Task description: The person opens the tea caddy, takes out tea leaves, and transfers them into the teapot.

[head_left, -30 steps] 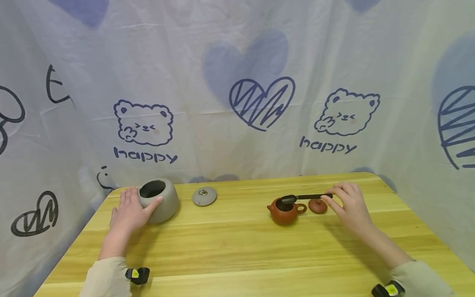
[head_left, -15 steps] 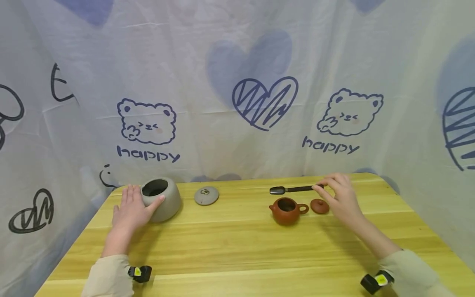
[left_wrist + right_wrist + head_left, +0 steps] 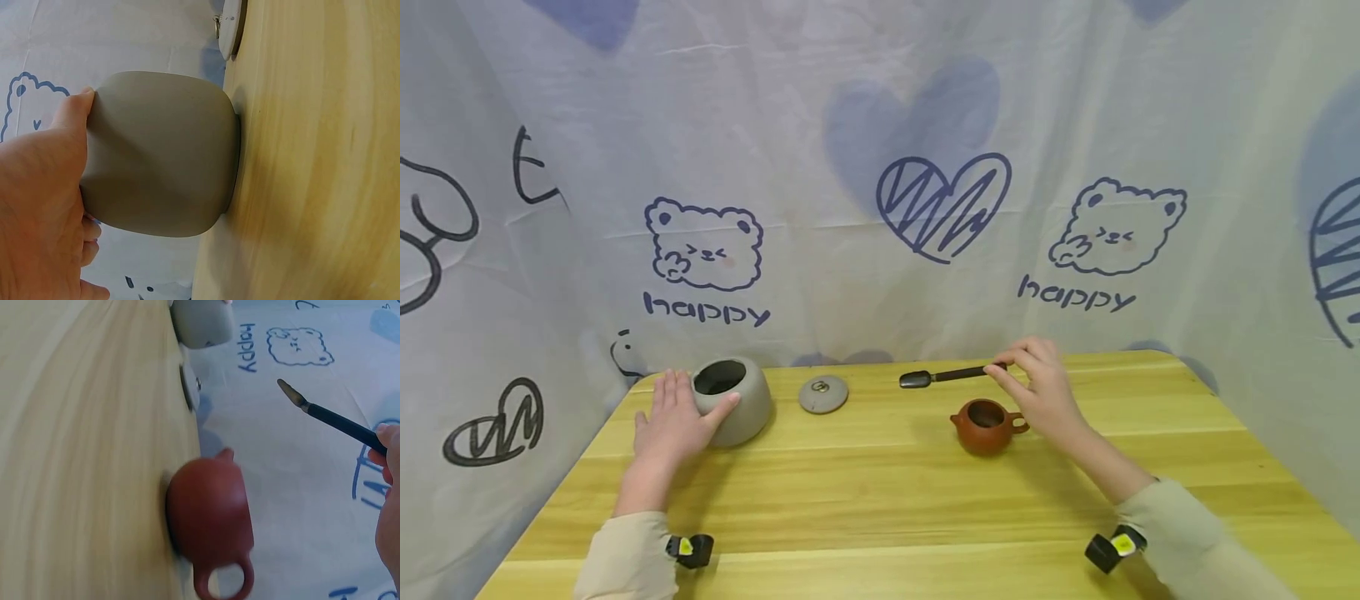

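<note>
A grey tea jar [image 3: 741, 408] stands uncovered on the table at the left, its mouth dark inside. My left hand [image 3: 673, 421] grips its upper side, thumb over the near part and fingers round the far side. My right hand [image 3: 1041, 392] pinches the handle end of a black tea scoop [image 3: 951, 375], held roughly level in the air with its bowl pointing left. Below and slightly right of the scoop sits a reddish-brown clay teapot [image 3: 985, 429], open at the top, spout to the left. The right hand hides the teapot's lid in the head view.
The jar's round grey lid [image 3: 823, 394] lies on the table just right of the jar, a small ring on top. The light wooden table [image 3: 850, 500] ends at a white printed curtain [image 3: 820, 250] behind and at both sides.
The scoop has come up out of the teapot and moved left with my right hand, above the table. My left hand stays on the jar.
</note>
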Tool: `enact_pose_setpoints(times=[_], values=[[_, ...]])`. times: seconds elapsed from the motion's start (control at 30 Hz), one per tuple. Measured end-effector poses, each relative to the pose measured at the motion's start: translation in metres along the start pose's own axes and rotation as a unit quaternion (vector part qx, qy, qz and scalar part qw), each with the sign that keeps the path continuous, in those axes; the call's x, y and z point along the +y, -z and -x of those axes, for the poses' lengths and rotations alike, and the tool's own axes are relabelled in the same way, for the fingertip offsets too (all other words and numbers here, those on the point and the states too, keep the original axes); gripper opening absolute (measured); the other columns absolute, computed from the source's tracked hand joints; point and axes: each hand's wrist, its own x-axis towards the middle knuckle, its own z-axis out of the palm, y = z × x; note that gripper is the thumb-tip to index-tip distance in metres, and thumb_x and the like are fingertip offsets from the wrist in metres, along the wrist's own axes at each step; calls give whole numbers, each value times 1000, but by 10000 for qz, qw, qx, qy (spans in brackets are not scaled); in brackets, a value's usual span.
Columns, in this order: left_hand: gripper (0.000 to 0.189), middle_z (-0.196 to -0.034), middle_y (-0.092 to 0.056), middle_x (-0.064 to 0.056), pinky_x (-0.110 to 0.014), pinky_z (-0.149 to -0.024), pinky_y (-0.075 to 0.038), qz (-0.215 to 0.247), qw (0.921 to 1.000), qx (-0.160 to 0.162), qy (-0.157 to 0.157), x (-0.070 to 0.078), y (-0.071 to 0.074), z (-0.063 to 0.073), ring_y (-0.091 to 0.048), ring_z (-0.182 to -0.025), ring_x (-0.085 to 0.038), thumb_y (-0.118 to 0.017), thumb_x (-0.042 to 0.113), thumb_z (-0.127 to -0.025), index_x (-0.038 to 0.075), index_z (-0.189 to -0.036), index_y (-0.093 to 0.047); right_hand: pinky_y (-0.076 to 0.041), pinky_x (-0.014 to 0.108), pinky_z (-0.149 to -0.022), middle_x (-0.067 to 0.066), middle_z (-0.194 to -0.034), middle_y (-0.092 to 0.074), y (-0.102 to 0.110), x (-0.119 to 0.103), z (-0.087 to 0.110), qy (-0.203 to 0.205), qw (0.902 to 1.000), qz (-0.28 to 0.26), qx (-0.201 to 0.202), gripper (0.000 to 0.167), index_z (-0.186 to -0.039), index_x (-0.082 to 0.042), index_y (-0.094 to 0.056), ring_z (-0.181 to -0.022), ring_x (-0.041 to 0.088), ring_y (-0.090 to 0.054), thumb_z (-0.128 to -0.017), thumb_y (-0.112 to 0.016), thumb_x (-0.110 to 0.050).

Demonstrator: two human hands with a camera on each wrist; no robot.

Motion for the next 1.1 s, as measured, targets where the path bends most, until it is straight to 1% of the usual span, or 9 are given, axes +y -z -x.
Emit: enact_pose_setpoints(times=[0.1, 0.3, 0.5, 0.73, 0.93, 1.1], values=[[115, -157, 14, -32, -77, -109, 2, 3, 10000, -14, 22, 1, 0, 0, 8, -147, -50, -31, 79, -88, -9, -152, 6, -34, 29, -78, 7, -92, -60, -11, -7, -6, 35, 9999, -112, -9, 7, -88, -6, -72, -92, 19, -45, -82, -75, -9], [116, -157, 17, -31, -77, -109, 4, -2, 10000, -63, 37, 1, 0, 0, 10, -147, -49, -30, 80, -88, -8, -151, 9, -34, 31, -76, 5, -92, -58, -34, -19, -19, -21, 9994, -308, -152, 5, -89, -9, -72, -91, 19, -43, -86, -73, -14], [117, -157, 18, -30, -76, -109, 4, -7, 10000, -70, 42, 1, -1, -2, 10, -147, -49, -30, 81, -87, -8, -151, 10, -32, 33, -77, 5, -90, -56, -61, -29, -29, 124, 9979, -589, -237, 5, -89, -9, -71, -90, 20, -41, -88, -71, -14], [117, -156, 19, -30, -77, -109, 4, -5, 9999, -93, 65, -1, 0, -2, 12, -147, -49, -30, 81, -87, -8, -151, 12, -34, 32, -74, 7, -87, -54, -93, -45, -42, 137, 9957, -806, -440, 10, -86, -8, -69, -86, 21, -43, -90, -69, -17], [117, -156, 18, -31, -76, -109, 5, 30, 9999, -94, 53, -1, 0, -2, 12, -147, -49, -31, 80, -88, -10, -151, 10, -35, 30, -75, 8, -86, -55, -119, -59, -55, -23, 9927, -1019, -644, 15, -85, -7, -68, -86, 20, -43, -91, -68, -21], [117, -156, 19, -31, -76, -109, 4, 69, 9999, -122, 55, 0, -1, -2, 12, -146, -49, -31, 80, -88, -10, -151, 9, -36, 30, -77, 6, -86, -55, -137, -72, -64, -245, 9905, -1179, -667, 18, -86, -7, -68, -87, 20, -44, -91, -67, -24]])
